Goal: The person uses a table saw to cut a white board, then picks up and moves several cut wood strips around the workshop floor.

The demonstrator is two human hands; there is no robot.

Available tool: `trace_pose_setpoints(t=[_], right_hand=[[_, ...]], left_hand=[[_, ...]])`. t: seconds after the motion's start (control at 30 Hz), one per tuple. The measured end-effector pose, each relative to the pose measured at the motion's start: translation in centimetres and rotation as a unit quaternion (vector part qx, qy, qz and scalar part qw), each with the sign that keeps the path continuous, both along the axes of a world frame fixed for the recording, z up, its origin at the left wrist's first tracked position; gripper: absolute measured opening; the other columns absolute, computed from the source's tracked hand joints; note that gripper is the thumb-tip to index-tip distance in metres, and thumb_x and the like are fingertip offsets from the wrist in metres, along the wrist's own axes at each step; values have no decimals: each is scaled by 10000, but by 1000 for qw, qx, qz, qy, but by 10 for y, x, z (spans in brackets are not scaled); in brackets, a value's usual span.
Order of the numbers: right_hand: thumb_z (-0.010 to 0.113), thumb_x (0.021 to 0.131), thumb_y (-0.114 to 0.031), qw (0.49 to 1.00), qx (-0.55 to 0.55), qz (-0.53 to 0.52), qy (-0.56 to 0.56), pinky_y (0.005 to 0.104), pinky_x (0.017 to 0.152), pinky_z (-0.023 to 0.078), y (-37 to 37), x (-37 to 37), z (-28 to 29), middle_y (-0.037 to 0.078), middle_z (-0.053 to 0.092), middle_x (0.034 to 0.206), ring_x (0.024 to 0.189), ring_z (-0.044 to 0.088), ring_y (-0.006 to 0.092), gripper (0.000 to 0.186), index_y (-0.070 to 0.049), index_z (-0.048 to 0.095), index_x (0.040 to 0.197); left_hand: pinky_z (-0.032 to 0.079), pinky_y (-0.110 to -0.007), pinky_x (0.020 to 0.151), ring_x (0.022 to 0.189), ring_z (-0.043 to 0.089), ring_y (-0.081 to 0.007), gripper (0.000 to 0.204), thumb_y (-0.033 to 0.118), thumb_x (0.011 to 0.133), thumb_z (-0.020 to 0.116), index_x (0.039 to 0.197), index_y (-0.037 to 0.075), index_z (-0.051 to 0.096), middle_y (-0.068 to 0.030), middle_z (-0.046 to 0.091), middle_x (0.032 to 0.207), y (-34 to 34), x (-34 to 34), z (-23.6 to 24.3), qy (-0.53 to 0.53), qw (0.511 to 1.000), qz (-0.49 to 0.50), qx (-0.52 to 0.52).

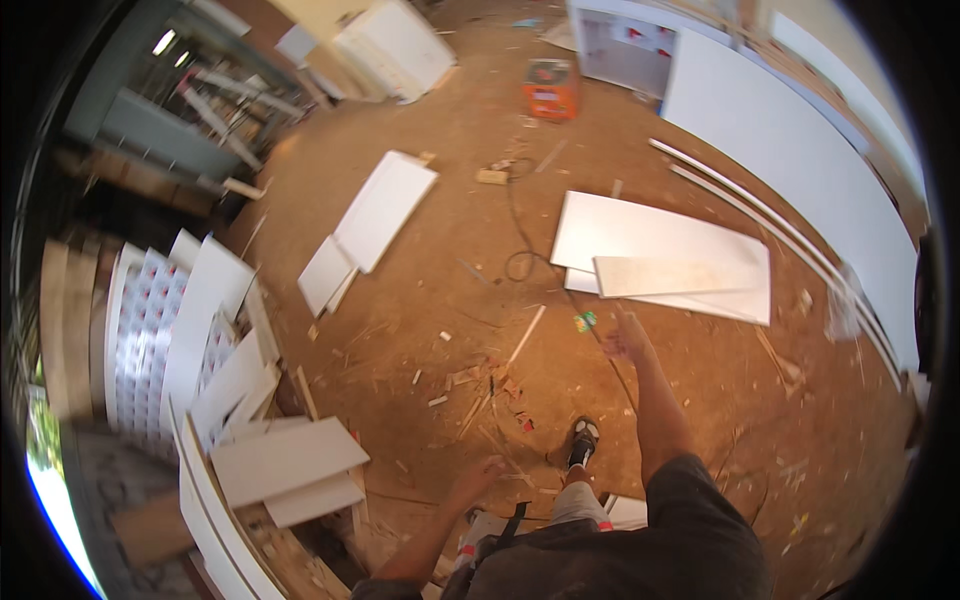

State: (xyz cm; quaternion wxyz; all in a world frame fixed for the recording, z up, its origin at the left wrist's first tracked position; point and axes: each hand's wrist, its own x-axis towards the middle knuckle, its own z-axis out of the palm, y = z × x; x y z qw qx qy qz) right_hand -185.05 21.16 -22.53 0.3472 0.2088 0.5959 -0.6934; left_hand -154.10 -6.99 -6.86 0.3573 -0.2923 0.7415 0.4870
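Observation:
My right hand [627, 338] reaches forward above the dirt-brown floor, slightly blurred. Its fingers are apart and nothing shows in them. Just beyond it lies a white board [660, 228] with a narrower pale strip of board [675, 276] on top. A small green packet [585, 321] is on the floor beside that hand. Low on the left side of my body hangs my left hand [478, 484], blurred, with its fingers stretched out and holding nothing I can see. Wood scraps and offcuts [490, 385] are scattered on the floor ahead of it.
White panels [385, 210] lie at centre left. Stacked boards [205, 330] lean at the left, with loose boards [290, 462] below. An orange box [551, 90] stands far off. A dark cable [520, 225] crosses the floor. Long strips [780, 235] and a large white panel [790, 160] line the right.

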Motion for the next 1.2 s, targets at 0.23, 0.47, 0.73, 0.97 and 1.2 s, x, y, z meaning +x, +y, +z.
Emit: trace_pose_setpoints(t=[0.23, 0.47, 0.73, 0.97, 1.2], right_hand=[[499, 949, -340, 924, 103, 369, -6, 360, 477, 517, -113, 226, -32, 119, 564, 805, 603, 615, 225, 311, -62, 443, 1078], [551, 810, -199, 486, 25, 766, 420, 336, 565, 519, -151, 336, 20, 99, 599, 662, 648, 626, 210, 202, -8, 594, 765], [495, 938, -281, 814, 174, 532, 154, 385, 522, 530, -340, 304, 19, 114, 541, 878, 662, 590, 240, 245, -72, 512, 1065], [512, 966, -233, 651, 127, 699, 268, 305, 651, 532, -563, 506, 142, 68, 596, 977, 770, 623, 158, 276, -73, 531, 1190], [536, 963, -248, 563, -29, 757, 329, 276, 674, 537, -749, 638, 202, 81, 630, 1000, 810, 649, 148, 390, -15, 529, 1276]], left_hand=[[491, -438, 770, 970, 608, -344, 269, 217, 926, 500, 1036, 6, 624, -182, 620, 968, -66, 191, -48, 259, 924, -212, -183], [483, -455, 844, 1011, 590, -388, 307, 267, 945, 477, 1062, 28, 630, -209, 595, 995, -41, 356, 21, 205, 931, 222, -203], [456, -422, 923, 1105, 578, -364, 396, 366, 914, 496, 1126, 62, 636, -195, 627, 1152, -94, 518, -14, 143, 890, 404, -157], [489, -403, 871, 1022, 626, -345, 361, 331, 902, 513, 1077, 48, 655, -178, 662, 1071, -159, 628, 28, 151, 767, 605, -148], [473, -386, 916, 1070, 612, -340, 373, 308, 927, 522, 1145, 28, 635, -185, 653, 1111, -224, 649, 30, 175, 660, 700, -208]])
